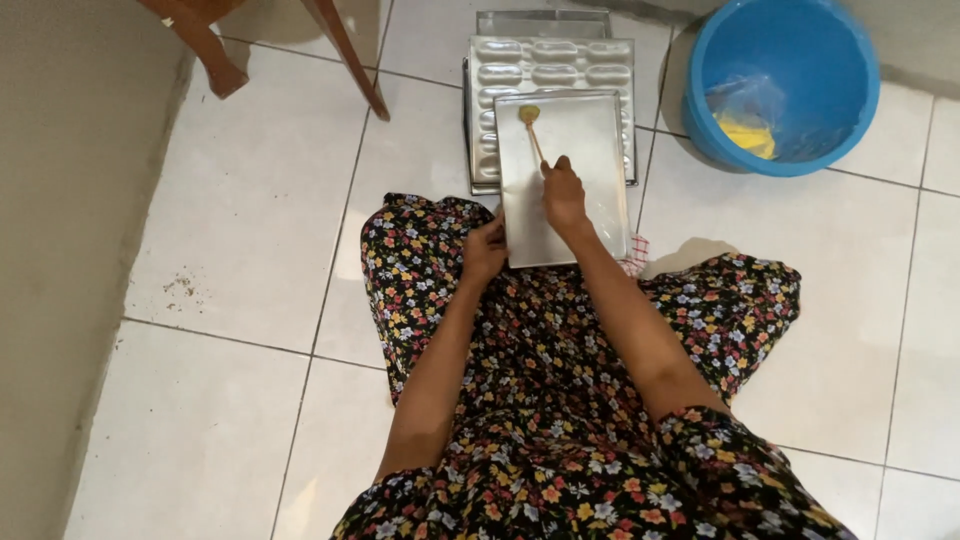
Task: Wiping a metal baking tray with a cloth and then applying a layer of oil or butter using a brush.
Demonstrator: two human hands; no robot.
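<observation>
Fingers of the right hand (563, 195) pinch the handle of a small brush (532, 128), its tip resting on the far end of a flat metal tray (590, 140). That tray lies across the lap and over a moulded baking pan (550, 62) on the tiled floor (250, 200). At the tray's near left edge, the left hand (485, 250) has its grip clenched. A blue bucket (860, 70) stands nearby.

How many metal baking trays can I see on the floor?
3. A flat tray under the hands, a moulded tray beneath it, and another's edge behind. More may be hidden underneath.
</observation>
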